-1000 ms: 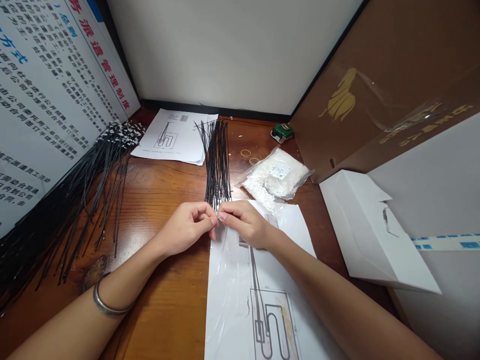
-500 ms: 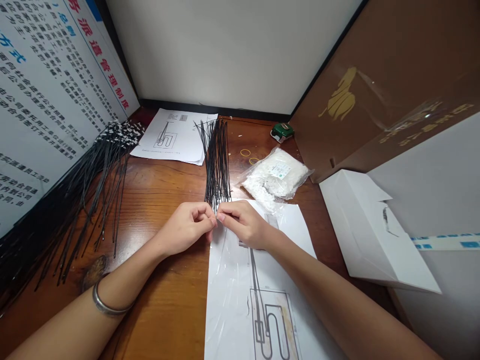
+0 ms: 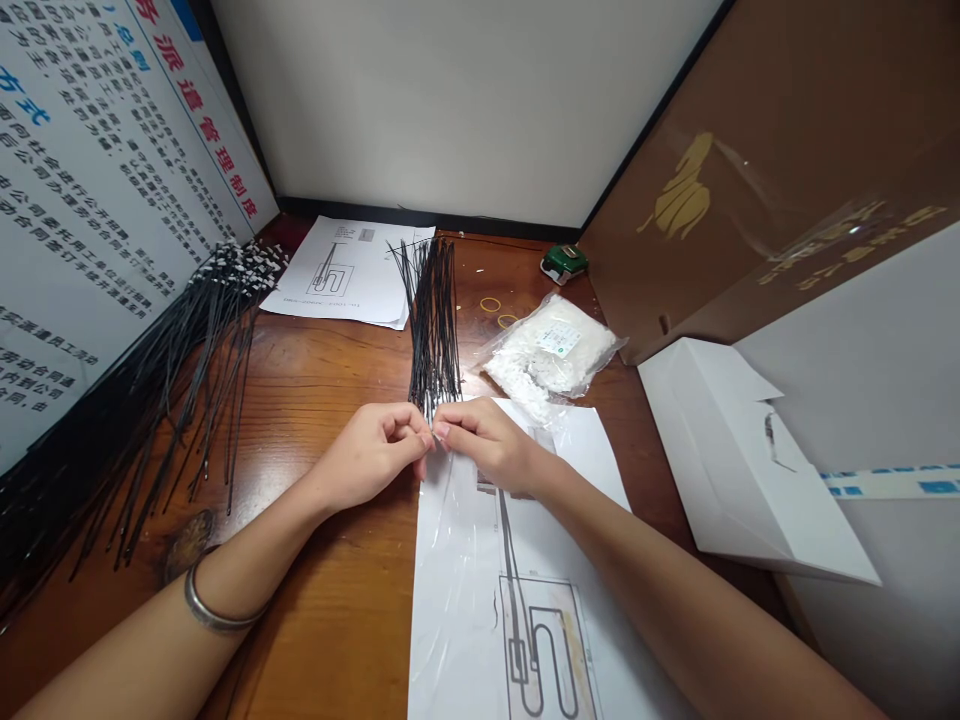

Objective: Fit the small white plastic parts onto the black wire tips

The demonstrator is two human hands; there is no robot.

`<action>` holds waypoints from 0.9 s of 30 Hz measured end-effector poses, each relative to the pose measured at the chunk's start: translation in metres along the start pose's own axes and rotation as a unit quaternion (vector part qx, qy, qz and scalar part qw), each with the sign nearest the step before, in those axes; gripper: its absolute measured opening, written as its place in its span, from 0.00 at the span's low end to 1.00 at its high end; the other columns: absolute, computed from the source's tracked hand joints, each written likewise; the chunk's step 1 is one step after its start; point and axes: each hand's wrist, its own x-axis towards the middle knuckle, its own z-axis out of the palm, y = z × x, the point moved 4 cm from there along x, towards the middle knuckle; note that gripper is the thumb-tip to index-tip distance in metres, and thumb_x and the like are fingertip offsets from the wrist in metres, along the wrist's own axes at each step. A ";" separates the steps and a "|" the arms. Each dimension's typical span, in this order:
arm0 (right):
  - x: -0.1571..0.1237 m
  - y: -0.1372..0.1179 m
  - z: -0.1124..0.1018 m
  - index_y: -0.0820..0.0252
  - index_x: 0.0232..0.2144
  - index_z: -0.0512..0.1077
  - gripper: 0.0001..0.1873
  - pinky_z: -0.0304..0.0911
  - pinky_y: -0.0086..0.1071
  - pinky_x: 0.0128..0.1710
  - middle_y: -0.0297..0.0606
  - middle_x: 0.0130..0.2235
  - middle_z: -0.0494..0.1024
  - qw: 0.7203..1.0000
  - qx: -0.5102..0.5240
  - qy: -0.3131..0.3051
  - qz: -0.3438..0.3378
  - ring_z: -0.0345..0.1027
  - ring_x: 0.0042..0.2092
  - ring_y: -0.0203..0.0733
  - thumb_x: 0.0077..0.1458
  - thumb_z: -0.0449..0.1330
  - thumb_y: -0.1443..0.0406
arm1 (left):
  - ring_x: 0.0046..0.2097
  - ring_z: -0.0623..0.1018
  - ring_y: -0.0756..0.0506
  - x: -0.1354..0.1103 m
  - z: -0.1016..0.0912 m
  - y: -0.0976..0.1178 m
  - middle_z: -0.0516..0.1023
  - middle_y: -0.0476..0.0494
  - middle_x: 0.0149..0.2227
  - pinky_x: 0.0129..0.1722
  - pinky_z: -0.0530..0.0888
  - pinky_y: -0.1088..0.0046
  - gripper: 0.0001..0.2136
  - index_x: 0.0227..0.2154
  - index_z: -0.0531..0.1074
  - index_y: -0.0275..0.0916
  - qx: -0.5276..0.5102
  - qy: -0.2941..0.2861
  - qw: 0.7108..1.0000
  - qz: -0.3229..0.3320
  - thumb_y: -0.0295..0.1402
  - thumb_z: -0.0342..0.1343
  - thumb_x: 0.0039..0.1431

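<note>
My left hand (image 3: 382,450) and my right hand (image 3: 487,445) meet fingertip to fingertip at the near end of a bundle of thin black wires (image 3: 433,320). Both are closed in a pinch, thumb against forefinger. What sits between the fingertips is too small and too covered to make out; it may be a wire end. Beneath my right hand lies a plastic-covered drawing sheet (image 3: 457,600). Just beyond that hand is a clear bag of small white pieces (image 3: 559,345), its mouth toward me.
A larger heap of black wires with white ends (image 3: 225,300) lies at left against a printed board (image 3: 112,200). Another drawing sheet (image 3: 300,290), yellow rubber bands (image 3: 490,305) and a green tape measure (image 3: 564,264) are farther back. A white box (image 3: 742,470) stands at right by brown cardboard (image 3: 750,180).
Both hands stay in nearly the same place, fingertips still together. My right hand has shifted very slightly; nothing else has visibly moved.
</note>
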 end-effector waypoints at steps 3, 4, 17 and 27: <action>0.001 0.000 -0.001 0.59 0.19 0.59 0.15 0.47 0.30 0.25 0.28 0.20 0.57 1.000 0.022 -0.009 0.002 0.50 0.23 0.32 0.57 0.48 0.62 | 0.25 0.71 0.52 0.000 0.000 0.000 0.74 0.50 0.20 0.30 0.65 0.74 0.07 0.24 0.67 0.37 0.000 -0.002 1.000 0.006 0.32 0.52 0.56; 0.002 -0.001 -0.001 0.59 0.19 0.59 0.15 0.47 0.30 0.25 0.28 0.20 0.57 1.000 0.022 -0.009 0.003 0.50 0.24 0.32 0.57 0.48 0.62 | 0.25 0.71 0.52 0.000 0.000 0.000 0.74 0.50 0.20 0.30 0.65 0.74 0.07 0.24 0.67 0.36 0.001 -0.001 1.000 0.006 0.32 0.52 0.56; 0.002 -0.003 -0.002 0.58 0.18 0.57 0.16 0.45 0.31 0.25 0.28 0.19 0.55 0.999 -0.022 -0.028 0.006 0.48 0.24 0.32 0.56 0.48 0.62 | 0.19 0.62 0.55 -0.001 -0.001 0.000 0.77 0.48 0.21 0.19 0.58 0.79 0.05 0.24 0.68 0.36 0.018 0.008 0.999 -0.026 0.29 0.52 0.53; 0.000 -0.007 -0.001 0.59 0.20 0.59 0.14 0.48 0.30 0.26 0.29 0.20 0.59 0.996 -0.089 -0.007 -0.015 0.52 0.23 0.32 0.58 0.47 0.65 | 0.18 0.65 0.55 -0.001 0.000 -0.002 0.76 0.47 0.21 0.17 0.60 0.80 0.05 0.24 0.67 0.36 0.009 0.010 0.999 -0.042 0.31 0.53 0.52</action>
